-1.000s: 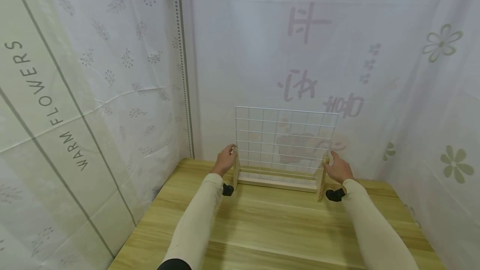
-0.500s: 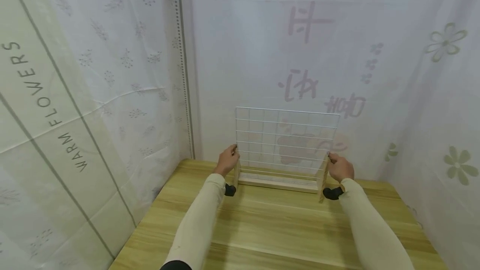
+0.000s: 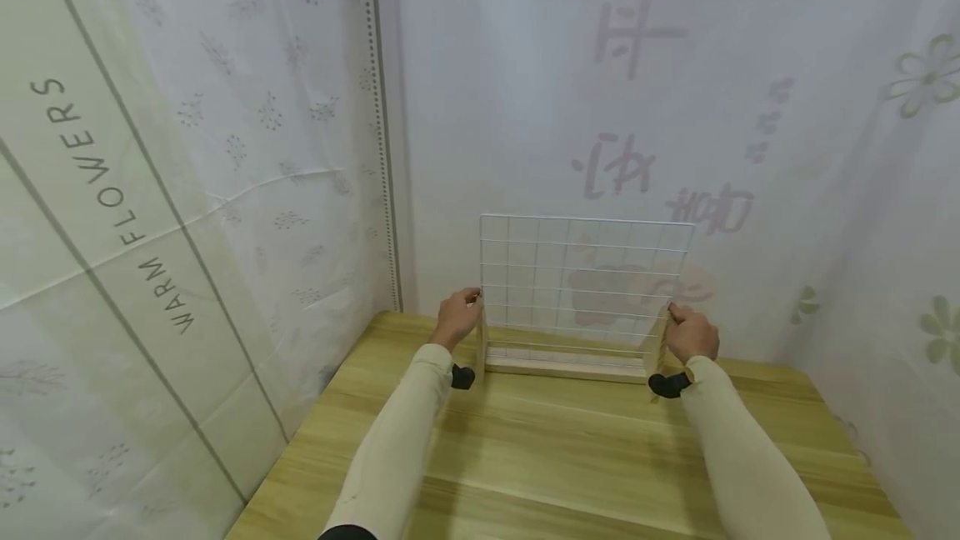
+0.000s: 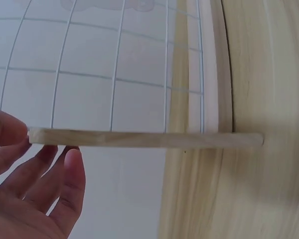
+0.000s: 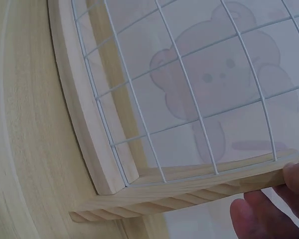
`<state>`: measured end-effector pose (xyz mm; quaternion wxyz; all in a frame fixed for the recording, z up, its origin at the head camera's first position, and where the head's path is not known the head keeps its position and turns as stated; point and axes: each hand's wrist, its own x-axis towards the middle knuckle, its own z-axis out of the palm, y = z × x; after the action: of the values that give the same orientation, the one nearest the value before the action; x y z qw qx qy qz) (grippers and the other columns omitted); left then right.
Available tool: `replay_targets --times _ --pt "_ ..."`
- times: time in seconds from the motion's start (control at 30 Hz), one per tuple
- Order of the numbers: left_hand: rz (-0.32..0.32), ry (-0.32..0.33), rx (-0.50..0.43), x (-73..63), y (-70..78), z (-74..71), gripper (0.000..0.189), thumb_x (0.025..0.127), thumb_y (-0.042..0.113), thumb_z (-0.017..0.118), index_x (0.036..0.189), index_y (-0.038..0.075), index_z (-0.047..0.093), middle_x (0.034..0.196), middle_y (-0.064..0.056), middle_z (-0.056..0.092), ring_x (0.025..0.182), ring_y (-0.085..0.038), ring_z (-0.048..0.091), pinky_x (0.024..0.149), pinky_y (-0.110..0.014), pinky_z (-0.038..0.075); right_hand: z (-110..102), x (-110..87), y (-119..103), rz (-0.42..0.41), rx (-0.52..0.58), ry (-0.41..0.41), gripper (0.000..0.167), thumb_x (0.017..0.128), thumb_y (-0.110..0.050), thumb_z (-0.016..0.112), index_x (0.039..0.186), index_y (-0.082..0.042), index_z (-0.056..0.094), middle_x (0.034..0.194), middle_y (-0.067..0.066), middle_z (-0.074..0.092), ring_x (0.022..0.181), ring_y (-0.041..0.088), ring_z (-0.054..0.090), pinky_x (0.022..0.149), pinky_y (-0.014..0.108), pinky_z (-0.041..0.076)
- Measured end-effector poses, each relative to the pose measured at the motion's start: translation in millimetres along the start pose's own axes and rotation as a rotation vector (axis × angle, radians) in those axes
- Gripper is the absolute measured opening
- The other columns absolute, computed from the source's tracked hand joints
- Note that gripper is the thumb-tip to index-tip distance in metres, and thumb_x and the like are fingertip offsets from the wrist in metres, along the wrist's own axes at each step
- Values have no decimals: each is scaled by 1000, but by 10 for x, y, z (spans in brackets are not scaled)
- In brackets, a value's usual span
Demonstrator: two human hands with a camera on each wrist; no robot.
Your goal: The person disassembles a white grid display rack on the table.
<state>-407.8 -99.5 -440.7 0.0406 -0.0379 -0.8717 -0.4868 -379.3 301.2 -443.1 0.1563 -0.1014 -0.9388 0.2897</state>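
A wire grid rack stands upright on the table, its white wire grid (image 3: 587, 269) set between two wooden side pieces joined by a pale wooden bar (image 3: 566, 367). My left hand (image 3: 457, 317) holds the upper end of the left side piece (image 4: 144, 139); the left wrist view shows the index finger at its tip and the thumb along the outer side. At the opposite end, my right hand (image 3: 692, 333) pinches the top of the right side piece (image 5: 179, 196). Most of the right hand lies outside the right wrist view.
The wood-grain table (image 3: 555, 448) extends in front of the rack. A pale printed curtain (image 3: 525, 107) hangs close behind, and another curtain (image 3: 255, 48) covers the left side. Black wrist devices (image 3: 670, 385) sit under both wrists.
Both hands have closed in on the side pieces, and the right fingers now grip the top of theirs. The head view has shifted slightly, so the rack appears farther right.
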Motion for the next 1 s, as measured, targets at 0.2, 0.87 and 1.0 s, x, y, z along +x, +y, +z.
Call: replay_targets --times 0.2,0.87,1.0 --pt "39 35 69 -43 -69 -54 39 101 15 52 137 7 61 135 -19 65 125 -39 61 103 -53 51 31 -7 -16 -6 33 -21 42 101 -14 44 141 -5 54 132 31 59 46 18 33 49 30 30" --pt "116 16 -128 -407 -326 -257 23 99 14 62 120 4 66 133 -19 64 123 -37 63 101 -48 55 164 83 -168 -27 105 -14 42 99 -16 45 138 -9 59 92 23 76 47 22 49 52 33 35" --pt "134 23 -150 -486 -391 -262 23 99 15 62 119 4 66 132 -20 64 119 -37 65 98 -46 57 237 87 -166 -23 149 5 40 100 -16 47 137 -10 60 120 28 67 43 17 40 48 31 33"
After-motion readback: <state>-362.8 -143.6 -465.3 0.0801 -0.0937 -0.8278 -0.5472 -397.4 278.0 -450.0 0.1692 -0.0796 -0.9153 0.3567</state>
